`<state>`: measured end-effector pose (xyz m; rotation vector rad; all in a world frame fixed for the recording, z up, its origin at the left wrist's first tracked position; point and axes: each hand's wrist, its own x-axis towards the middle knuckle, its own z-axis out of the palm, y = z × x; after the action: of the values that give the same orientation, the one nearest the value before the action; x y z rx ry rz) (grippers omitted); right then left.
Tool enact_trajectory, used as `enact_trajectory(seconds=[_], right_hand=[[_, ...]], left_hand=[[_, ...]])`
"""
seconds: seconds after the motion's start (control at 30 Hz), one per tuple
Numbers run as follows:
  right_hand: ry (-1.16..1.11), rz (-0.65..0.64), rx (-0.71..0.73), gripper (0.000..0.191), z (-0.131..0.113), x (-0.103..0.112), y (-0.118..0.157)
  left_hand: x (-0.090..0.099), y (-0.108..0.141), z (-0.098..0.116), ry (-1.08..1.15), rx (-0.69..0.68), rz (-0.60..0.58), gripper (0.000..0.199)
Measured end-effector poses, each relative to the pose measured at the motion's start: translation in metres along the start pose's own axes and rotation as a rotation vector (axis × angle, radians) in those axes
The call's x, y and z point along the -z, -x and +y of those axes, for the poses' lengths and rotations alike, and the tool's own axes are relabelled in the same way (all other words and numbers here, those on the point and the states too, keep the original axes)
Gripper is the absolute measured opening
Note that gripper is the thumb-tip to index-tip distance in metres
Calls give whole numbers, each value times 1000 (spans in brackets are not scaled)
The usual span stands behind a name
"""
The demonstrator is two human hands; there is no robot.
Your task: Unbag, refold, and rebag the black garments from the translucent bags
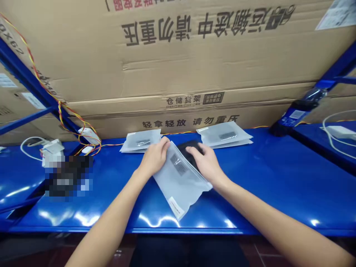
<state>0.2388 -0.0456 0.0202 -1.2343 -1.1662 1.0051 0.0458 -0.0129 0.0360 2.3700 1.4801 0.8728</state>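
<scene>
In the middle of the blue shelf, a frosted plastic zip bag (175, 185) is tilted, with a printed label patch and a small white sticker on it. My left hand (155, 155) pinches the bag by its upper left corner, fingers closed. At the bag's right-hand edge, my right hand (207, 163) is closed on a flat black item (190, 150), thumb on top. The item lies along the bag's edge; whether part of it is inside I cannot tell, and its kind is not plain.
Two similar frosted bags, a left one (141, 141) and a right one (225, 134), lie at the back against large cardboard boxes (167, 74). A dark bottle with a blue label (294, 115) leans at right. Twisted wires (59, 107) and white adapters (52, 152) sit left, by a blurred dark object (68, 178).
</scene>
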Motion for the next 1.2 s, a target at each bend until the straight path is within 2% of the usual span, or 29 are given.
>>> enact_trajectory(seconds=[0.07,0.13,0.23,0.3,0.37,0.43,0.47,0.53,0.6,0.67,0.77,0.9,0.97,1.0,1.03,1.1,1.2], right_hand=[[-161,41,-149,31,-6,7,7],[-225,71,-249,47,-3,16,17],[-69,86,-215,59,17,36,38],[225,71,-43,52,31,48,54],[553,111,224,46,39,55,69],[757,106,472,50,39,55,83],[813,59,555,55,38,53,89],[900,-77,641,58,34,45,96],[960,-155,661,41,32,37,98],[926,-142,647,22,29,32,96],[695,-14,522,22,22,37,84],[396,238,191,24,21,72,61],[433,316,70,21,29,96,52],[535,348,44,18,34,107,51],[663,377,52,15,40,116,51],[906,408,162,13,49,126,56],[959,386,430,23,53,117,70]], left_hand=[[14,4,-2,-61,8,21,30],[29,11,-9,-117,1,9,30],[49,23,-30,-293,3,-50,30],[58,31,-47,-393,26,-56,28],[63,37,-60,-443,40,-31,25],[64,42,-64,-481,32,7,25],[63,44,-62,-487,13,29,26],[56,52,-48,-459,-54,77,29],[44,62,-25,-373,-139,118,29],[28,76,3,-268,-189,149,27],[-2,97,40,-168,-183,159,25],[-38,109,67,-133,-209,89,25],[-51,108,70,-127,-222,24,25],[-56,107,69,-134,-225,-17,27],[-58,106,68,-147,-222,-55,29],[-59,105,65,-176,-217,-107,33],[-53,105,58,-206,-215,-116,38]])
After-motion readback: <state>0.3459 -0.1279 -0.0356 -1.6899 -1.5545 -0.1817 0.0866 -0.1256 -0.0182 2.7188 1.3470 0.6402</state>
